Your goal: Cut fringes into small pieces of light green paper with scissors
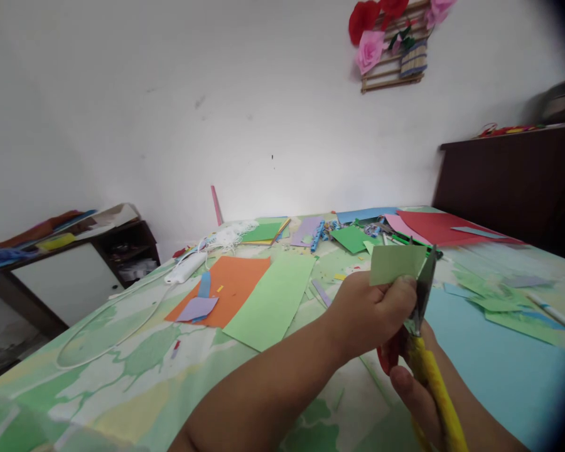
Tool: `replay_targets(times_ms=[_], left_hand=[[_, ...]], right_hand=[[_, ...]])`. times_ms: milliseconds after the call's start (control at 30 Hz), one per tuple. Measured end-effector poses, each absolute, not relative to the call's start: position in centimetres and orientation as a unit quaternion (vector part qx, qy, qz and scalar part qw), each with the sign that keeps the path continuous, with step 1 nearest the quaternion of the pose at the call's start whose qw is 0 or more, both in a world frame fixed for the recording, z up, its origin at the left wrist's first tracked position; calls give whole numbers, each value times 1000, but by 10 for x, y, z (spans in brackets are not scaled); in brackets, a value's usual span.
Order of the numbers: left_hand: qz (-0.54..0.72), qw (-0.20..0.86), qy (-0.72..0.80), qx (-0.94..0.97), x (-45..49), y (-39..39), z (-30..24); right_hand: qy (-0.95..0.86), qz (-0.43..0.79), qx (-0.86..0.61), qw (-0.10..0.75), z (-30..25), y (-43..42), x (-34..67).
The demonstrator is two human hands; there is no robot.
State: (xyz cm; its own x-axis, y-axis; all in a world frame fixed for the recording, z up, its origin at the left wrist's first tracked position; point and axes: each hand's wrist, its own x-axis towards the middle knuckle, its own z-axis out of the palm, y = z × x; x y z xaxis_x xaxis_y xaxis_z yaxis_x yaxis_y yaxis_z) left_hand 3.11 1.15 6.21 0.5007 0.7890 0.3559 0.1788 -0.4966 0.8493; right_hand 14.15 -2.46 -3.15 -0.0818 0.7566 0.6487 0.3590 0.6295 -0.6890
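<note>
My left hand (365, 314) pinches a small light-green piece of paper (395, 263) between thumb and fingers, held up over the table. My right hand (417, 392) grips scissors (426, 339) with yellow and red handles. Their metal blades point up and lie against the right edge of the green paper. The right hand is low in the view and partly hidden behind the left hand and the scissors' handle.
The table has a green-and-white patterned cloth (122, 364). On it lie an orange sheet (230, 285), a large light-green sheet (273, 301), a blue sheet (489, 358), a red sheet (442, 227), scraps, and a white cable (183, 267). A dark cabinet (513, 182) stands right; a low shelf (75, 263) left.
</note>
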Motion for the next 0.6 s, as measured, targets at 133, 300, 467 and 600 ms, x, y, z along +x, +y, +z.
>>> replay_targets(times_ms=[133, 300, 467, 600], left_hand=[[360, 431, 324, 761, 31, 12, 60], [366, 408, 339, 764, 32, 13, 60], [358, 439, 339, 751, 33, 12, 60], [367, 435, 355, 742, 33, 11, 59]], right_hand=[[-712, 189, -393, 550, -30, -27, 138], [-684, 232, -414, 554, -25, -32, 134], [-725, 198, -370, 546, -31, -25, 139], [-730, 197, -356, 550, -36, -20, 142]])
